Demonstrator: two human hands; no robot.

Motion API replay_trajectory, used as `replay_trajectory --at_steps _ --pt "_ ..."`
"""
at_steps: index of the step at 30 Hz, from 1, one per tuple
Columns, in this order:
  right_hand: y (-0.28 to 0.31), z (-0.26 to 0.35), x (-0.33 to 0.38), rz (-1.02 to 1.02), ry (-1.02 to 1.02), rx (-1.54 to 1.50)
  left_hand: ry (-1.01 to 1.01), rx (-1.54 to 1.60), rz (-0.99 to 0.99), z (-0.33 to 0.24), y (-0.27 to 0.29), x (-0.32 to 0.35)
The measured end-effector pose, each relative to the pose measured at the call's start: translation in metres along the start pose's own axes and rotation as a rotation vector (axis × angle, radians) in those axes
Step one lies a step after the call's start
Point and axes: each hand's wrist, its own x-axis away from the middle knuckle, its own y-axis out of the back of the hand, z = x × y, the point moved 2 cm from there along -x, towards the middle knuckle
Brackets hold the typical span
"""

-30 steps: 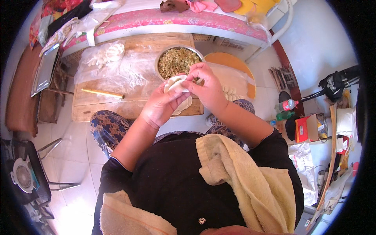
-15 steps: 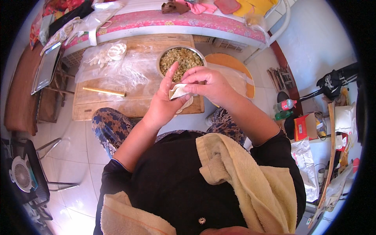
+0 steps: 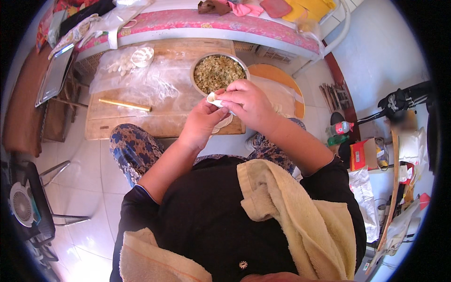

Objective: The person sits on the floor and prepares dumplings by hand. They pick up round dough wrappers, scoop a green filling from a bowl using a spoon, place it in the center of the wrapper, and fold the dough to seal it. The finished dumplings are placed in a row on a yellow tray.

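Both of my hands meet over the front edge of a low wooden board (image 3: 141, 123). My left hand (image 3: 201, 123) cups a white dumpling (image 3: 214, 99) from below, and my right hand (image 3: 247, 104) pinches its folded edge from above. A metal bowl of chopped greenish-yellow filling (image 3: 216, 72) stands just beyond my hands. A few round dough wrappers (image 3: 224, 123) lie on the board under my hands. A thin wooden rolling pin (image 3: 125, 105) rests on the board to the left.
Clear plastic sheeting (image 3: 141, 75) and a small white bowl (image 3: 142, 56) cover the board's far left. A round orange tray (image 3: 282, 87) sits at the right. A bed with a pink cover (image 3: 197, 21) runs behind. A yellow towel (image 3: 300, 216) hangs over my shoulder. A small fan (image 3: 21, 207) stands at left.
My hands have shifted slightly toward me from the filling bowl. The open wrapper has been folded over and is now pinched between both hands.
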Motion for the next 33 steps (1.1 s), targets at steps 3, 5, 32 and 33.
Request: replay_trajectory --at_steps 3,5,32,33 --pt "0.001 -0.003 -0.004 0.053 -0.029 -0.058 -0.080 -0.235 -0.005 0.001 0.002 0.002" --pt "0.003 -0.001 -0.009 0.053 -0.097 -0.120 -0.106 -0.357 0.035 -0.001 0.007 0.001" --pt "-0.005 -0.002 -0.010 0.006 0.052 -0.152 -0.017 -0.072 0.103 0.008 0.007 0.001" --pt "-0.004 -0.001 -0.009 0.003 0.025 -0.156 -0.016 -0.073 0.109 0.007 0.005 0.001"
